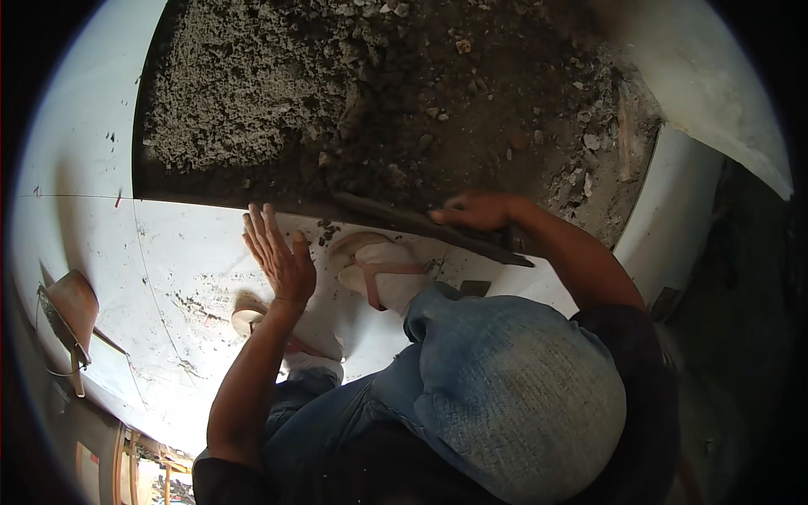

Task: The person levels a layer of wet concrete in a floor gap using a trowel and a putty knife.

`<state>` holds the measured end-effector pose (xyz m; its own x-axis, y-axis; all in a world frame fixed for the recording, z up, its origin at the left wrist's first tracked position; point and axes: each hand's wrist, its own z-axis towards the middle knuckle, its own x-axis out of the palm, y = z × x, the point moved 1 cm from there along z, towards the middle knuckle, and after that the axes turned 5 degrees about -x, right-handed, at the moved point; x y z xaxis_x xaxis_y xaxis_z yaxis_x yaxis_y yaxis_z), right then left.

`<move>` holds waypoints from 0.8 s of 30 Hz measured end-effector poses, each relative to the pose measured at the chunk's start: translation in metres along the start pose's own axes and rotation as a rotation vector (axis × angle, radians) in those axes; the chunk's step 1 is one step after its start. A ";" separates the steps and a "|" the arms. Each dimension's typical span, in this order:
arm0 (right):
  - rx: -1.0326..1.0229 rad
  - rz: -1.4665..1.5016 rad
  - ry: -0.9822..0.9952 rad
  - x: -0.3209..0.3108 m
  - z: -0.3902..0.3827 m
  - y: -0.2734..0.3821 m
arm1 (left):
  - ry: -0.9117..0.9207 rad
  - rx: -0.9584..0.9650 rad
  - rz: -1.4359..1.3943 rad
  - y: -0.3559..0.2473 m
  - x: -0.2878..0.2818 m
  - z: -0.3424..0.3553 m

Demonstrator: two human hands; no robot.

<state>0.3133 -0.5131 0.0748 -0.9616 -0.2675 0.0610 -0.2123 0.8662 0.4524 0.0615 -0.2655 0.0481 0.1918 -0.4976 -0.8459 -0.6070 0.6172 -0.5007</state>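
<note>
My left hand (276,261) rests open, fingers spread, on the white tiled surface (185,252) at the edge of the recessed bed. My right hand (475,210) grips a long, dark, flat board (490,248), which lies along that edge. Beyond it, rough grey mortar (244,93) covers the left part of the bed, with darker dirt and stone chips (505,93) to the right. My sandalled foot (383,273) is on the tiles between my hands; my other foot is partly hidden by my left arm.
A tan bucket (71,307) with a wire handle stands at the far left. A pale panel (715,76) borders the upper right, and a dark area (724,353) lies at the right. A wooden strip (624,135) lies among the rubble. A doorway (118,463) shows at lower left.
</note>
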 end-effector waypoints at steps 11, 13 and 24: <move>-0.027 0.093 -0.065 0.010 -0.061 -0.039 | 0.393 0.337 -0.284 -0.062 0.012 -0.006; -0.041 0.093 -0.072 0.011 -0.043 -0.027 | 0.435 0.313 -0.461 -0.055 0.012 -0.004; 0.070 0.121 -1.048 0.017 -0.064 -0.088 | 0.771 0.328 0.228 -0.118 0.029 -0.006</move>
<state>0.3267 -0.6205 0.0928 -0.6395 0.2917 -0.7113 -0.0824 0.8939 0.4407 0.1334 -0.3562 0.0840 -0.5560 -0.5409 -0.6311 -0.2907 0.8378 -0.4621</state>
